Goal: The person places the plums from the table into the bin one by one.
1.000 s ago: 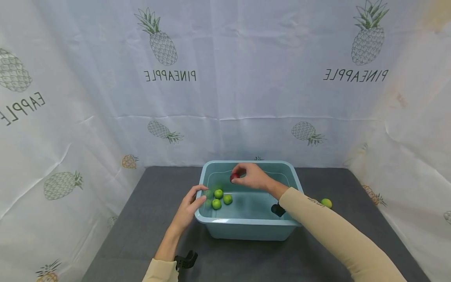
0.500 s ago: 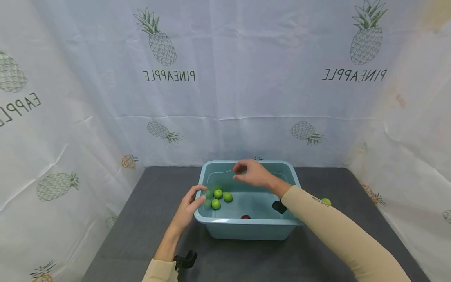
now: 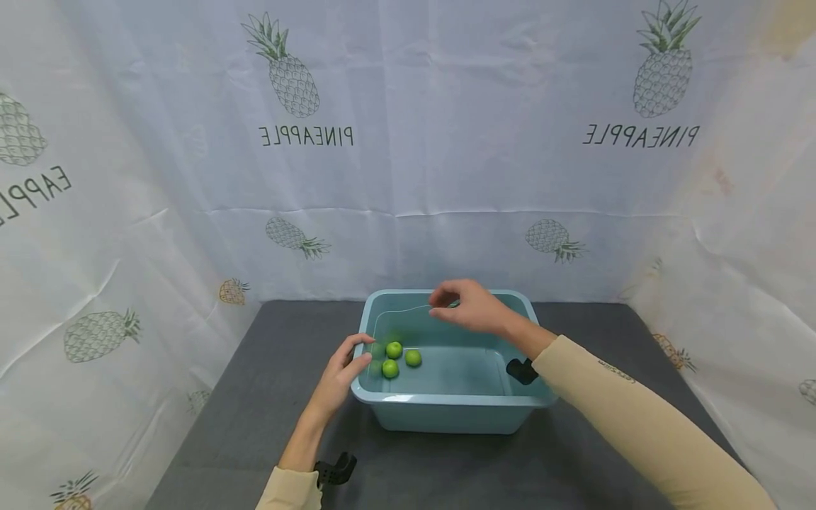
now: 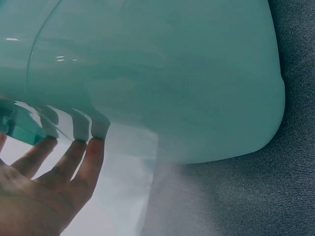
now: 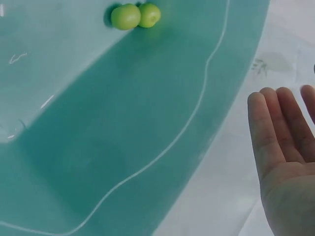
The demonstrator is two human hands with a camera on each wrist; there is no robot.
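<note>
A light blue-green plastic basin [image 3: 440, 418] stands on the dark table. Several small round green fruits [image 3: 413, 358] lie in its left part; two green fruits [image 5: 126, 17] show in the right wrist view. My left hand [image 3: 341, 372] rests at the basin's left rim, and its extended fingertips [image 4: 96, 147] touch the basin in the left wrist view. Over the far right part of the basin hovers my right hand [image 3: 472, 308], fingers bent loosely towards the thumb, holding nothing. Its fingers [image 5: 268, 128] look straight in the right wrist view. No red fruit is visible now.
A white cloth printed with pineapples [image 3: 293, 85] hangs behind the table and along both sides. Dark table surface [image 3: 274, 397] surrounds the basin. The right sleeve [image 3: 637, 418] covers part of the table at the right.
My right hand has let a dark red round fruit drop into the basin's front part and moved up and right. The fruit is now out of sight. My left hand stays put.
</note>
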